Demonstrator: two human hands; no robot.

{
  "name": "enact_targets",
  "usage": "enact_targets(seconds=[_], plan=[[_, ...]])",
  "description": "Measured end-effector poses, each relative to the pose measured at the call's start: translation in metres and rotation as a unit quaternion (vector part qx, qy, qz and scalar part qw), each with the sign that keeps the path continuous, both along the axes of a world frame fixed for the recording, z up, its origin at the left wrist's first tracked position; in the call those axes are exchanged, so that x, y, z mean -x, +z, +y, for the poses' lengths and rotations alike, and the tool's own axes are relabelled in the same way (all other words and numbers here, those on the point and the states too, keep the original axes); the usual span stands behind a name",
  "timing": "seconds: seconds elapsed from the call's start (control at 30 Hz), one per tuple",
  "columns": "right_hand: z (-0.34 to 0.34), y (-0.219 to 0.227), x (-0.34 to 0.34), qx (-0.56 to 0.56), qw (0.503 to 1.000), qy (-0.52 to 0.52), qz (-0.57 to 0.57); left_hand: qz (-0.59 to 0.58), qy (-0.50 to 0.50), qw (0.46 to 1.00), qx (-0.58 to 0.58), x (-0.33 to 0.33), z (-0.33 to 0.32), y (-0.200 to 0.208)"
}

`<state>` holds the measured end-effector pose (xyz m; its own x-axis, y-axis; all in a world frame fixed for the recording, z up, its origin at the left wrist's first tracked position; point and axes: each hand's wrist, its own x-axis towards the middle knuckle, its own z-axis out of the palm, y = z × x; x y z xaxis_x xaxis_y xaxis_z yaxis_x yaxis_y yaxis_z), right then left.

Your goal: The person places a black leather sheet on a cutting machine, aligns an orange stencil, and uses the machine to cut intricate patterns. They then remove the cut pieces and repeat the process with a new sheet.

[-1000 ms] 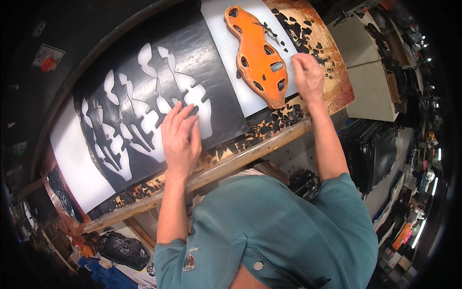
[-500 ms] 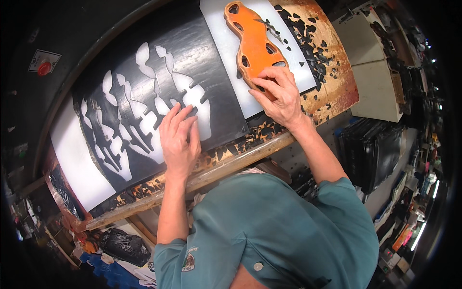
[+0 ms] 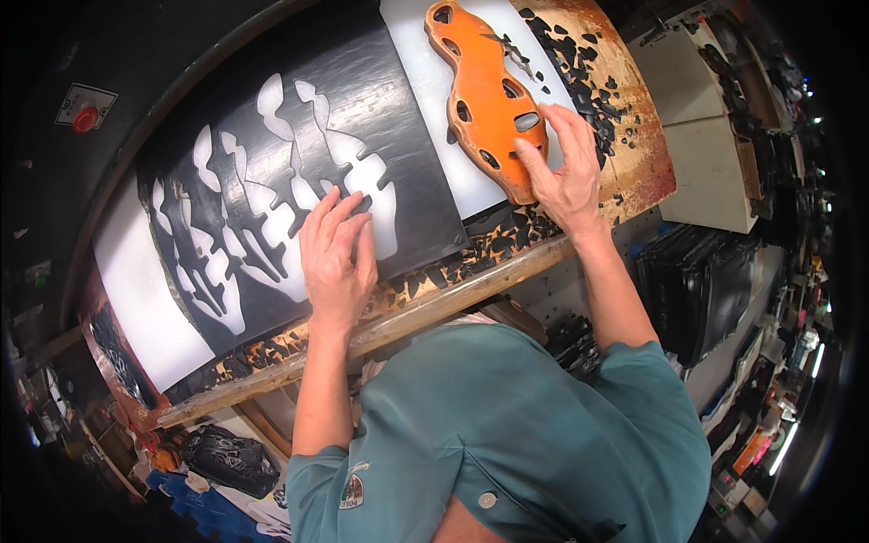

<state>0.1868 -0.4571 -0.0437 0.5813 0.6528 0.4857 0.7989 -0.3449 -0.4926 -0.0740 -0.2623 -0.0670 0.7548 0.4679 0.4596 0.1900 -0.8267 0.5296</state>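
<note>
An orange cutting die, long and wavy with several oval openings, lies on a white board at the upper right. My right hand is at its right edge, thumb over the die's face and fingers spread apart beside it. To the left lies a smooth black sheet with several long, wavy cut-outs through which white shows. My left hand rests over the sheet's near part, its fingers stretched out and slightly bent. The surface under its palm is hidden.
Small black scraps are strewn on the worn tan surface at the right and along the near wooden rail. A red button sits on the dark machine at far left. Black sheets are stacked at the right.
My right hand has moved right from the die's near end to its right edge, and its fingers have spread. The die's near end has come into sight. My left hand has stayed nearly still.
</note>
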Motion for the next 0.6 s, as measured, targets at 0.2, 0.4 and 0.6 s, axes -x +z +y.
enact_targets(seconds=[0.2,0.4,0.6], plan=[[0.020,0.001,0.011,0.189,0.982,0.008,0.006,-0.007,-0.004,1.000,-0.002,-0.001,0.000,0.000],[0.030,-0.001,0.006,0.194,0.975,-0.045,0.099,0.002,0.001,1.000,-0.005,0.000,0.000,-0.001],[0.011,0.040,-0.020,-0.118,0.888,0.081,0.436,-0.006,-0.001,1.000,-0.007,0.000,0.000,-0.001]])
